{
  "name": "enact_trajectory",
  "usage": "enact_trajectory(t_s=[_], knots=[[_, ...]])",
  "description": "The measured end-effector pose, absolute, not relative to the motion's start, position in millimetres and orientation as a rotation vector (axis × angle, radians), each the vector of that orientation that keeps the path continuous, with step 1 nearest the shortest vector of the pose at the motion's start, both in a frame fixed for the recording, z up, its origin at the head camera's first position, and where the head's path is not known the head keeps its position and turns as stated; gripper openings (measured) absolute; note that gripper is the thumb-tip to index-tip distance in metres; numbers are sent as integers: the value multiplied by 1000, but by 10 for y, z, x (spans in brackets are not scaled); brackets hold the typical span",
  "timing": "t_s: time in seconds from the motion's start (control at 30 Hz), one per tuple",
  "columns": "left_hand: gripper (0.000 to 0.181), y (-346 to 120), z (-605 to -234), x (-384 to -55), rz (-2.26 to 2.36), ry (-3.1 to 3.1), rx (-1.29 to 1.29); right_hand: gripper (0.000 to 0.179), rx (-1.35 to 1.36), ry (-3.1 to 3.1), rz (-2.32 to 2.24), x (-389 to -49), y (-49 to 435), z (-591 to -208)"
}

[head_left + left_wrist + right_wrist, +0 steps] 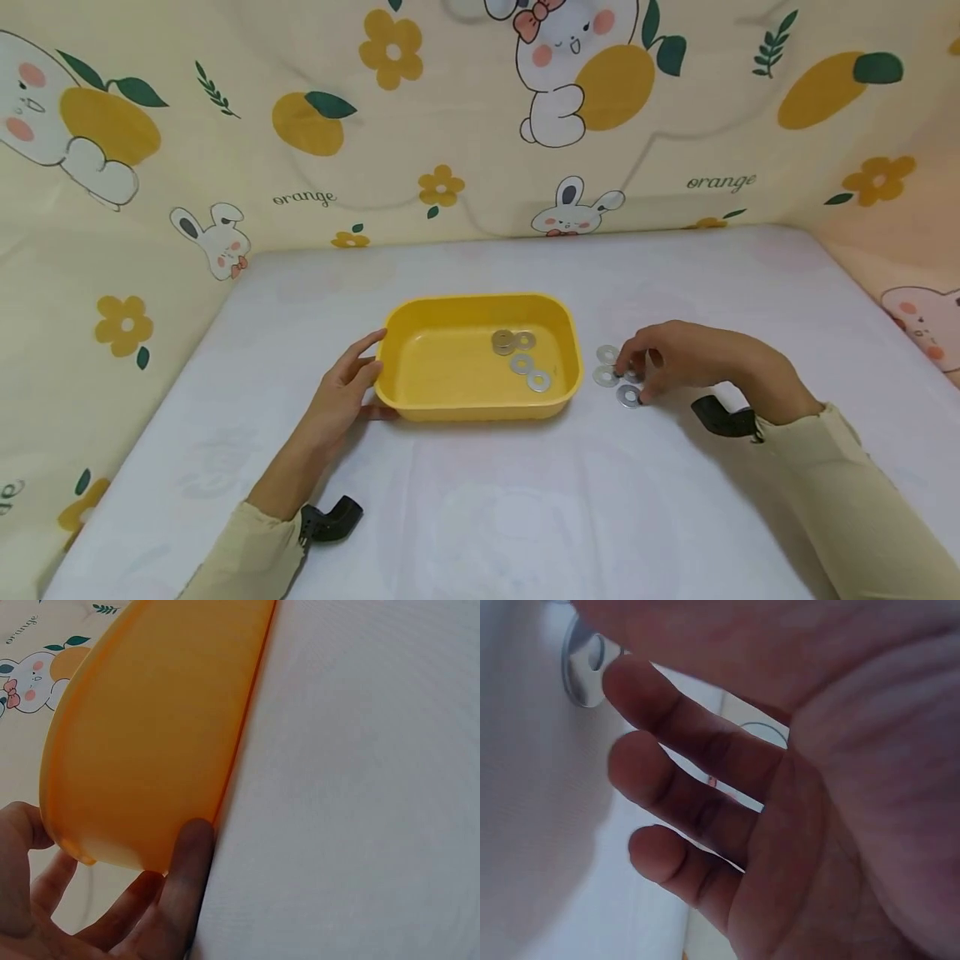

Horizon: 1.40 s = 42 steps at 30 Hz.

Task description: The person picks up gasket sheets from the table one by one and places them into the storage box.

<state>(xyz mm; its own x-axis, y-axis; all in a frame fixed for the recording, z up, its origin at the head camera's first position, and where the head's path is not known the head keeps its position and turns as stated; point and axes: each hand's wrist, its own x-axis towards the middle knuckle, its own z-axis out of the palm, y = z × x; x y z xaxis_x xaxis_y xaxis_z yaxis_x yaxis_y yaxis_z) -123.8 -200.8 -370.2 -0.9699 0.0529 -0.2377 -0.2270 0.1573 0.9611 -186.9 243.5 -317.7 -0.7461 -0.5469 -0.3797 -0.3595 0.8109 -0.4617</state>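
Observation:
In the head view my left hand [347,385] holds the left end of a yellow plastic tub [450,412], fingers and thumb spread about its rim and outer wall. Several flat metal washers [538,381] lie toward the tub's right side, some overlapping. To the right of the tub, my right hand [686,362] reaches down over a small group of washers [606,377] on the table. Its thumb and index fingertips stand apart, close to a washer [628,397]. The right wrist view shows the other fingers loosely bent, with a washer [583,664] beyond them.
A white cloth [480,500] covers the table. Behind it and along the sides hangs a cream curtain [465,125] printed with rabbits and oranges. Black devices [330,521] are strapped at both wrists.

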Motion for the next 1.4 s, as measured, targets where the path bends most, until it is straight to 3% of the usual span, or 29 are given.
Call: enact_trajectory(t_s=[1.4], knots=[[46, -1981, -3691, -1237, 1892, 2222, -203, 28, -734, 2431, -513, -1857, 2350, -3210]])
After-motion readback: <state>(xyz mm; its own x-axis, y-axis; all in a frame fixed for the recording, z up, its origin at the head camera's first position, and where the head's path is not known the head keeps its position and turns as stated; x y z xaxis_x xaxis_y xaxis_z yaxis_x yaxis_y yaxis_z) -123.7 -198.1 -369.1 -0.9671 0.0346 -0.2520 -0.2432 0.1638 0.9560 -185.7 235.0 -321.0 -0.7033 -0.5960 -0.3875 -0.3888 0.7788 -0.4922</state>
